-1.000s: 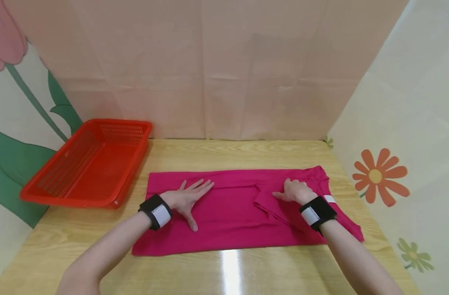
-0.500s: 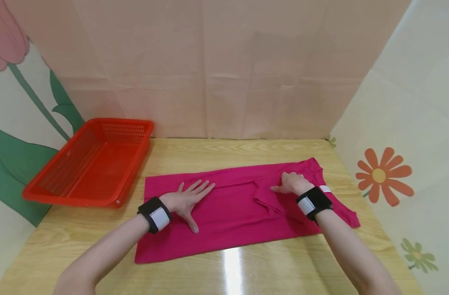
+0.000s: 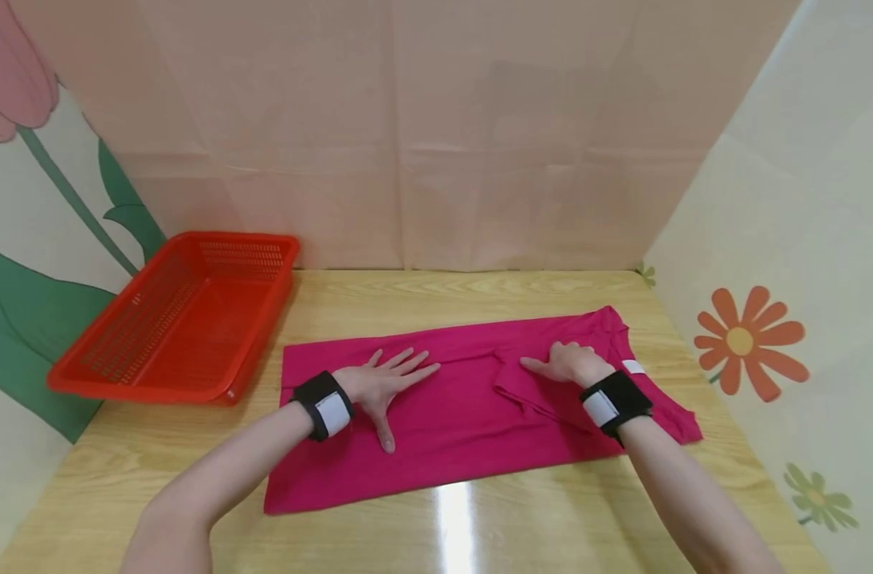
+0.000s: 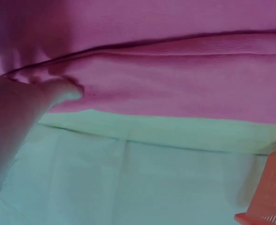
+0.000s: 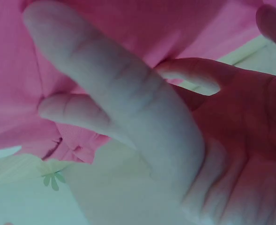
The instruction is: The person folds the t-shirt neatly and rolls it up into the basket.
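A magenta shirt (image 3: 465, 399) lies flat in a long folded strip across the table, its right end tilted a little farther from me. A folded-in flap, perhaps a sleeve, lies on its right part, and a white label (image 3: 633, 367) shows near that end. My left hand (image 3: 382, 391) rests on the left half with fingers and thumb spread. On the flap, my right hand (image 3: 571, 363) touches the cloth with its fingertips, thumb pointing left. In the right wrist view its fingers (image 5: 128, 89) look loosely extended over the fabric, pinching nothing that I can see.
A red plastic basket (image 3: 138, 393) with slotted walls stands at the back left, and nothing shows inside it. The wooden table (image 3: 350, 542) meets a draped pink backdrop (image 3: 436, 199) at the rear. Flower-printed panels flank both sides.
The shirt has turned slightly, its right end shifting away from me and its left end nearer. Since then my left hand has slid a little to the right over the cloth.
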The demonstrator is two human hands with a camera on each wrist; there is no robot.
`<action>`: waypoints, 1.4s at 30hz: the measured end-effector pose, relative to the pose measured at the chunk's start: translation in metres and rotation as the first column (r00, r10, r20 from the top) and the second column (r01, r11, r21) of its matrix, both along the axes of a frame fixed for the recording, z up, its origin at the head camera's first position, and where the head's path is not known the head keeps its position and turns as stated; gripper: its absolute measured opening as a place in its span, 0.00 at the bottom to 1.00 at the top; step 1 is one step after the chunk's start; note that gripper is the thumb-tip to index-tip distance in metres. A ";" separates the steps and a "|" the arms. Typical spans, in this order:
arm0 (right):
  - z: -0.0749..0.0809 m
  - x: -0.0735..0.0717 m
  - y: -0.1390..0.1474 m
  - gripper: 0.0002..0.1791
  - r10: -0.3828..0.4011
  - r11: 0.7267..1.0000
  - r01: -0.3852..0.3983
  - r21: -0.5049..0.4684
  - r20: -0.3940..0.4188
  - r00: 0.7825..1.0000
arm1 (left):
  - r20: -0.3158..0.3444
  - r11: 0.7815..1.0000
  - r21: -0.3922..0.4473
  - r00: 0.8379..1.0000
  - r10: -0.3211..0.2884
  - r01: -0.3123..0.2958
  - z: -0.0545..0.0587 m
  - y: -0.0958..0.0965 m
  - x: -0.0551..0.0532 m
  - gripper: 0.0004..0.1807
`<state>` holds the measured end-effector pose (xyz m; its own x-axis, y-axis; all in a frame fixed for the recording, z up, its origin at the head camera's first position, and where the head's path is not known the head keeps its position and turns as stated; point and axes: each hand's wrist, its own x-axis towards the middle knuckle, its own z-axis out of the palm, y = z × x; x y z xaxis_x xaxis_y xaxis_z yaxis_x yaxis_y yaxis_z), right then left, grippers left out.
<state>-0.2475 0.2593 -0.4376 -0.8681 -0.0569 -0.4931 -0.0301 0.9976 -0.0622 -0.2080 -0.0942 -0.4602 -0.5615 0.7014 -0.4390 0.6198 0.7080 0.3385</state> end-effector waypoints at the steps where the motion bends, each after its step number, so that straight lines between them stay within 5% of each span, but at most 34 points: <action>1: -0.001 -0.001 -0.001 0.51 0.004 1.000 -0.004 0.006 -0.002 1.000 | 0.008 1.000 -0.008 1.000 0.005 -0.005 0.000 0.000 0.000 0.75; 24: -0.007 -0.030 -0.021 0.42 -0.001 1.000 0.001 0.002 -0.035 0.999 | 0.021 0.993 -0.060 0.995 0.099 -0.098 -0.004 -0.001 0.016 0.75; 42: -0.004 -0.040 -0.039 0.38 -0.017 0.999 0.015 -0.035 -0.061 0.998 | 0.021 0.967 -0.083 0.969 0.245 -0.242 -0.007 0.009 0.041 0.78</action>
